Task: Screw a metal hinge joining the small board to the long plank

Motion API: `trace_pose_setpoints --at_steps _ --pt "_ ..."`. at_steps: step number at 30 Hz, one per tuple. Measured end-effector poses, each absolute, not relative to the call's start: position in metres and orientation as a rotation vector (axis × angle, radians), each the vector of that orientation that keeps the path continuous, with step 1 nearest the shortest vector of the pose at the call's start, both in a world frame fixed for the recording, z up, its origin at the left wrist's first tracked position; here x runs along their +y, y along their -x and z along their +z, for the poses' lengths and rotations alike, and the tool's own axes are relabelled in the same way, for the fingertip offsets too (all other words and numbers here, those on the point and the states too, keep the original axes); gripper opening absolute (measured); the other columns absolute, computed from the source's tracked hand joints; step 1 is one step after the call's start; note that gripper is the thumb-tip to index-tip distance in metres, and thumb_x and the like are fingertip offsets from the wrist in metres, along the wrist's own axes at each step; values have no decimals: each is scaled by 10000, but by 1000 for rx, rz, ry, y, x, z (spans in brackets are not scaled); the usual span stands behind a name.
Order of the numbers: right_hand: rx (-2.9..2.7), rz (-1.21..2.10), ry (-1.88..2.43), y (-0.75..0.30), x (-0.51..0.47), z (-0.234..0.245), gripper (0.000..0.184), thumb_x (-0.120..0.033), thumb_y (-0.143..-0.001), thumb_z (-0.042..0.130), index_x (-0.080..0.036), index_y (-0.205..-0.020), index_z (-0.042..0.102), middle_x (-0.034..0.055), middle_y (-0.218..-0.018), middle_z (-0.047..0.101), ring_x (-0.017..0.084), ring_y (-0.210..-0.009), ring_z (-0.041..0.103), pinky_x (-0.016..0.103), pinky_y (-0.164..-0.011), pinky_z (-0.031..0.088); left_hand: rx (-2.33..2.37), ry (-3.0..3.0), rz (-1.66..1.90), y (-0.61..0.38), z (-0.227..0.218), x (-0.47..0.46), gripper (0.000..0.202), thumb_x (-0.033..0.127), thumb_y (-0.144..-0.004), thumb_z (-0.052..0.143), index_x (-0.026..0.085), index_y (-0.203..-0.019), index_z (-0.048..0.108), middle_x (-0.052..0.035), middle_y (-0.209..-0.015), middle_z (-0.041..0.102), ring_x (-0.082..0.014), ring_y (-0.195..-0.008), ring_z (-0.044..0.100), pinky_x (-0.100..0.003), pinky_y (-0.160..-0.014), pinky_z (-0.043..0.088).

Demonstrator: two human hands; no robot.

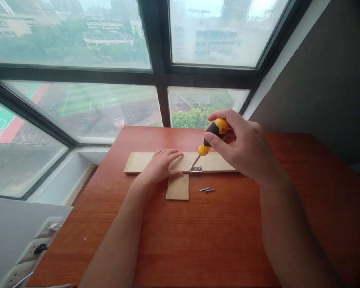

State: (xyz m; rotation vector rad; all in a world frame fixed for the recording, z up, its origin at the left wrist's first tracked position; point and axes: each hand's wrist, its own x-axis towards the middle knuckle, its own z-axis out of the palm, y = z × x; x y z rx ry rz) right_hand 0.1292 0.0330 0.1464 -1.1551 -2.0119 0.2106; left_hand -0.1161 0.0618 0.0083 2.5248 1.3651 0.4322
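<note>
My right hand [243,148] is wrapped round the black and yellow handle of a screwdriver [210,135]. The shaft slants down to the left, its tip at a small silver metal hinge [196,169] on the near edge of a long, pale wooden board [217,161]. Resting on that board left of the hinge is my left hand [159,167], fingers stretched out flat and thumb apart. A small wooden piece [177,190] lies against the board's near edge, just below the left thumb. Loose screws [207,190] lie on the tabletop to its right.
The reddish-brown wooden table [204,240] reaches up to dark-framed windows [160,76]. Wall sockets [33,250] with plugs sit low on the left, beside the table edge. A grey wall [321,76] rises at the right.
</note>
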Motion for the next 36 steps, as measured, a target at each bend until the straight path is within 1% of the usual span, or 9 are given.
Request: trace_pose_setpoints --at_steps 6,11,17,23,27,31,36 --pt "-2013 170 1140 -129 32 148 252 -334 -849 611 -251 -1085 587 -1 -830 651 145 -633 612 301 -634 518 1389 -2552 423 114 9 62 655 534 -783 680 276 -1358 502 -69 -1383 541 -278 -1232 495 -425 -1030 357" --pt "-2008 166 1151 -130 32 148 261 -351 -854 609 -257 -1096 581 -2 -833 652 149 -637 617 303 -626 527 1383 -2545 441 113 13 61 645 528 -784 682 275 -1351 511 -65 -1370 558 -277 -1229 504 -426 -1035 360" --pt "-2021 155 1156 -132 32 150 256 -353 -846 615 -273 -1087 584 -2 -838 662 154 -632 622 318 -644 532 1324 -2505 490 111 11 59 654 505 -765 708 267 -1345 523 -81 -1334 588 -282 -1213 533 -409 -1021 397" --pt "-2037 144 1165 -132 34 148 253 -351 -849 612 -277 -1090 582 1 -844 662 166 -661 630 323 -651 521 1297 -2457 514 110 8 60 708 507 -744 723 249 -1364 500 -100 -1347 574 -291 -1220 531 -424 -1020 407" --pt "-2054 76 1194 -134 36 148 272 -345 -840 624 -259 -1096 595 2 -820 657 158 -624 608 318 -625 496 1298 -2459 485 110 9 60 682 529 -752 703 217 -1332 526 -111 -1320 580 -295 -1192 540 -415 -1004 420" --pt "-2006 27 1234 -140 35 151 278 -366 -821 646 -247 -1071 619 -3 -792 657 149 -599 600 304 -598 483 1327 -2463 463 112 9 58 644 518 -766 685 234 -1321 526 -103 -1295 579 -295 -1175 538 -413 -996 418" --pt "-1952 -35 1253 -147 31 156 262 -371 -809 662 -263 -1047 637 -7 -790 657 155 -601 611 307 -601 486 1363 -2479 411 111 5 56 632 484 -767 678 245 -1326 502 -100 -1286 563 -299 -1166 520 -430 -1006 388"
